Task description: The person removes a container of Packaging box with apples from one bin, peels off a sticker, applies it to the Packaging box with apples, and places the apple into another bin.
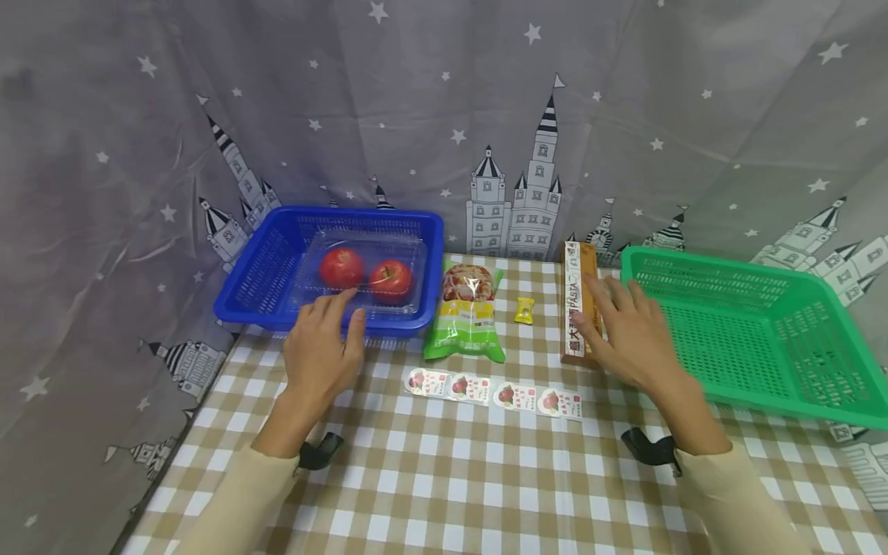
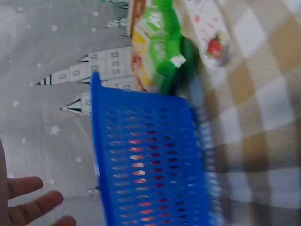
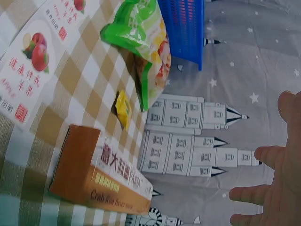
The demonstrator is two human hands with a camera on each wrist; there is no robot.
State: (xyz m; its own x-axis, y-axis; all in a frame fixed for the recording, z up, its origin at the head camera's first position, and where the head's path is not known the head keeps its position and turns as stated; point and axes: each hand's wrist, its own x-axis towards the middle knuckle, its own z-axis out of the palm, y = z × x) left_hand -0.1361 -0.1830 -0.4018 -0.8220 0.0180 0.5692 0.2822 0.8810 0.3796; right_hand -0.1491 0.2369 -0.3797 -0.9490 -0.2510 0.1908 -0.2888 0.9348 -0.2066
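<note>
My left hand point(image 1: 321, 347) is at the near rim of the blue basket point(image 1: 229, 308), its fingers relaxed and holding nothing. Inside that basket lies a clear plastic container point(image 1: 312, 289) with two red apples point(image 1: 391, 279). In the left wrist view, the fingers point(image 2: 40, 207) are spread beside the basket's slotted wall. My right hand point(image 1: 634, 335), also without anything in its grasp, hovers by the orange and white pasta box point(image 1: 573, 308) and overlaps its right side in the head view. The right wrist view has the spread fingers point(image 3: 251, 194) apart from this box.
A green-and-yellow food bag point(image 1: 465, 316) and a small yellow wrapped candy point(image 1: 524, 311) lie between the baskets. Several apple-printed labels point(image 1: 469, 388) form a row in front. The green basket point(image 1: 756, 339) stands at right on the checked tablecloth point(image 1: 444, 478), before a grey curtain point(image 1: 416, 92).
</note>
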